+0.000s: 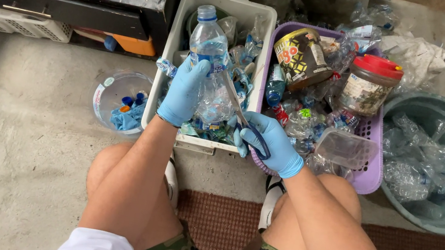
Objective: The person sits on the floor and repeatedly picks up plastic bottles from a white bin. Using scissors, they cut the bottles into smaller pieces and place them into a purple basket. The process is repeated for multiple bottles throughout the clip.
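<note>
Plastic bottle (209,50) gripped by left hand (184,91); right hand (268,145) scissors (244,119) touching it.

left hand (184,93) gripping bottle (210,41), right hand (267,144) scissors (242,116)

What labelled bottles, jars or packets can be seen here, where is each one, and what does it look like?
Clear plastic bottle: held by the left hand over the white bin, blue cap, blue and white label.
Round jar: purple basket, red lid, brownish patterned label.
Dark tub: same basket, lying tilted, brown wrap with yellow and red print.
Right hand: holds scissors.
No signs or screens.
</note>
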